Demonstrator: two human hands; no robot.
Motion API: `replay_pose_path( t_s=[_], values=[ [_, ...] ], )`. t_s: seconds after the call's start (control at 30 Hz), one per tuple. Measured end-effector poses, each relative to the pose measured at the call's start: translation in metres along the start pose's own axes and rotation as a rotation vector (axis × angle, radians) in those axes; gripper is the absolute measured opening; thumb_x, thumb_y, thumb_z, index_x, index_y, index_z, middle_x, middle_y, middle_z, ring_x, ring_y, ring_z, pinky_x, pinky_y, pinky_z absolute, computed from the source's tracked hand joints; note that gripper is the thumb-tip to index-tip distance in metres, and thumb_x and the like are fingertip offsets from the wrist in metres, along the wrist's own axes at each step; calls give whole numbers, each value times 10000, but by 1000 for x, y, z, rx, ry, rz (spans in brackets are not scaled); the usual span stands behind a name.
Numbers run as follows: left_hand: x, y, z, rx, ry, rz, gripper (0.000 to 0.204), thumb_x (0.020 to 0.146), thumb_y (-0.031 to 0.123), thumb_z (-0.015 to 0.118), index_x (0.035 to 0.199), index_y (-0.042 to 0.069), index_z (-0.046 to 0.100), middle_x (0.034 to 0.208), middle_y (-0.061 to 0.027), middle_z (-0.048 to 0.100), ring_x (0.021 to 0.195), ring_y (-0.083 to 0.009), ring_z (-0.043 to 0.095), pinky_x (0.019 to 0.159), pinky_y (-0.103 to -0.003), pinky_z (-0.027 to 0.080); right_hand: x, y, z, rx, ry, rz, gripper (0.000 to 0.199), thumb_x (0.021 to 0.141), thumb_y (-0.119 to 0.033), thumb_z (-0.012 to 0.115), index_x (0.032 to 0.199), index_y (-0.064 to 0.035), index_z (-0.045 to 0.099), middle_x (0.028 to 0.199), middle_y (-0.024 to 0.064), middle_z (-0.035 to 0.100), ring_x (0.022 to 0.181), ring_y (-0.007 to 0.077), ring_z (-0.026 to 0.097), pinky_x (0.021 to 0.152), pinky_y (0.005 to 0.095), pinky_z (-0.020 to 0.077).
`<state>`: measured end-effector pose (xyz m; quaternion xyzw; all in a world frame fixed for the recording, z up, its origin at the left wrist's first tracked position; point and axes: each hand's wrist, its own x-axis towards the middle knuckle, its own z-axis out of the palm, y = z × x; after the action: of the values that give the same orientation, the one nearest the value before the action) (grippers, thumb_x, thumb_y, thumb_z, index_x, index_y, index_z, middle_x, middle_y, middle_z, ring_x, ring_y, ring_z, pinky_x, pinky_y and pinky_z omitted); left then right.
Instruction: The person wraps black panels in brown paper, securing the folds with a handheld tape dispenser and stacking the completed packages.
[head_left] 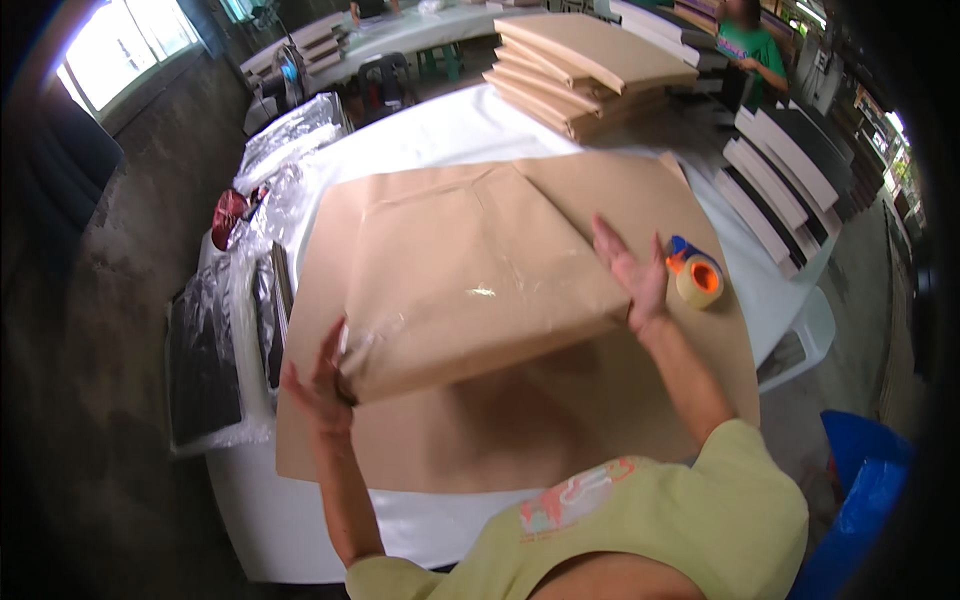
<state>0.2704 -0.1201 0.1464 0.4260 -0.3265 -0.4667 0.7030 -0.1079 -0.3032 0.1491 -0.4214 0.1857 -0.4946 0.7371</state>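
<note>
A flat rectangular package wrapped in brown paper (470,280), with clear tape shining on it, is lifted at its near edge above a large brown paper sheet (470,450) spread over a white table (430,130). My left hand (318,385) grips the package's near left corner. My right hand (630,275) presses flat against its right edge, fingers together. An orange tape dispenser with a roll of tape (695,275) lies on the paper just right of my right hand.
A stack of brown-wrapped flat packages (585,70) sits at the table's far end. Plastic-wrapped panels (215,350) lie at the left edge. White and dark boards (785,170) lean at the right. A person in a green shirt (752,45) stands far right. A blue bin (865,480) is near right.
</note>
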Motion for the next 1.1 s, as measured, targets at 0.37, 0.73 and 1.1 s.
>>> replay_pose_path(
  t_s=[0.37,0.73,1.1],
  values=[
    [-59,224,125,119,-409,536,775,829,454,479,1407,3,228,1479,-194,174,1352,-379,201,779,-416,535,-27,-220,119,-320,-384,-307,967,740,-522,623,1450,-109,112,1479,129,186,1239,248,354,746,397,539],
    [19,-61,38,403,231,548,327,675,140,776,887,-17,583,765,-53,617,703,-162,590,682,-303,481,31,44,-89,-721,45,-89,902,620,-184,831,1335,-18,308,1172,129,538,1154,229,487,893,358,450],
    [5,-15,155,612,440,779,565,694,400,783,990,-22,553,825,-52,591,775,-138,562,706,-270,449,-7,-108,-66,-719,114,-607,594,633,-242,840,1044,17,498,931,89,600,842,152,584,714,292,492]
  ],
)
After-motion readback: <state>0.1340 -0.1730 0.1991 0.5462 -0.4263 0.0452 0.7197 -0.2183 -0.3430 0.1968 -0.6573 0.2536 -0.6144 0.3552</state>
